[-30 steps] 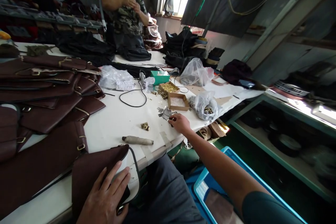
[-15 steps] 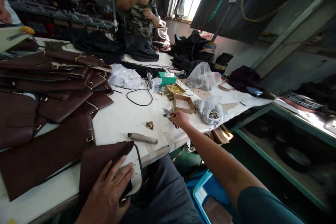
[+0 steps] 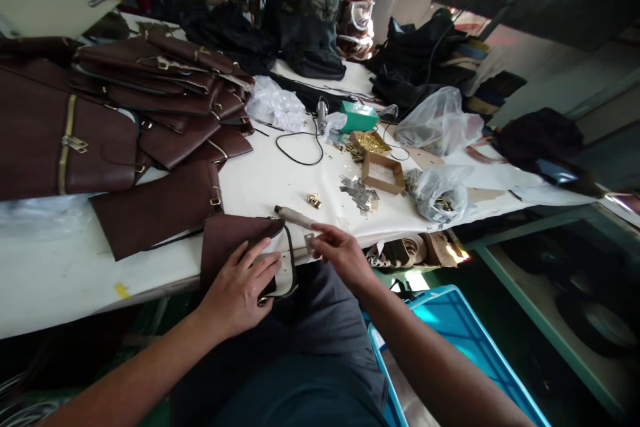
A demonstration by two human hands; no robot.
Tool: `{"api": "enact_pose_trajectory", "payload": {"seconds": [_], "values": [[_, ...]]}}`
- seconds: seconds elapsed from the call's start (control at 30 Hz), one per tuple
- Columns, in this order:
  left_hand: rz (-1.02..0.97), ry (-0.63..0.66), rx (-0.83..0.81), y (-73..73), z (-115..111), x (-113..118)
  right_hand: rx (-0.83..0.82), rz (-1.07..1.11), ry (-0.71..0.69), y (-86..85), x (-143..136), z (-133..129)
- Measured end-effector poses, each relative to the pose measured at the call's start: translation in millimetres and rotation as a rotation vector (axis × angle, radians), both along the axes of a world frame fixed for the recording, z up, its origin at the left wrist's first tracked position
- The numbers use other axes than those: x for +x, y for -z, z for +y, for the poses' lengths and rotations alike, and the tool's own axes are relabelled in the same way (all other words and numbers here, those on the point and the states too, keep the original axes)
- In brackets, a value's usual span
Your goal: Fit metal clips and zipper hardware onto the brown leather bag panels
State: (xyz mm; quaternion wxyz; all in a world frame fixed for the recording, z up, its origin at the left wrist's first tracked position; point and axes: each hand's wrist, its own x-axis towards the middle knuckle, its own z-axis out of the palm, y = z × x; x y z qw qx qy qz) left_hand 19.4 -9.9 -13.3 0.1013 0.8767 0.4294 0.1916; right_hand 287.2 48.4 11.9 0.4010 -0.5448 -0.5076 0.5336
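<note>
My left hand (image 3: 240, 290) lies over the edge of a dark brown leather bag piece (image 3: 220, 240), fingers on its pale lining and thumb tucked underneath. The piece hangs partly over the table edge, its black-trimmed end towards my lap. Between the thumb and fingers of my right hand (image 3: 343, 255) is a small flat metal plate (image 3: 309, 240), just right of the bag piece. A wrapped, stick-like tool (image 3: 295, 217) lies on the table just beyond, its right end partly behind my fingers. Brass-coloured clasps (image 3: 314, 200) sit a little farther back, near a heap of thin metal plates (image 3: 360, 195).
Brown leather bags (image 3: 170, 80) are stacked on the left of the white table (image 3: 260, 180). Cardboard boxes (image 3: 383, 173), a green box (image 3: 359, 117) and plastic bags (image 3: 440, 190) stand right. A blue crate (image 3: 450, 327) is beside my legs. Other people stand beyond the table.
My right hand has come back from the metal plate heap towards the bag piece, now with one plate. My left hand stays on the piece. The view has tilted down.
</note>
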Motion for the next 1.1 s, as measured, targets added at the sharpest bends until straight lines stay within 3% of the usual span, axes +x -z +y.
{"api": "enact_pose_trajectory", "payload": {"seconds": [0.13,0.3,0.43,0.8,1.1], "values": [[0.041,0.008,0.004,-0.9,0.2,-0.3,-0.095,0.08,-0.005,22.5,-45.7,-39.7],[0.061,0.007,0.006,-0.2,-1.1,-1.9,-0.02,-0.02,0.01,37.0,-54.7,-37.4],[0.057,0.001,0.013,0.6,-1.3,-2.3,0.051,-0.151,-0.029,37.6,-53.1,-32.9],[0.048,0.005,-0.006,0.8,-0.3,-2.9,0.007,-0.259,-0.1,31.1,-51.8,-21.9],[0.075,0.005,0.002,0.0,1.0,-1.1,0.097,-0.458,-0.193,23.5,-50.3,-18.0]]}}
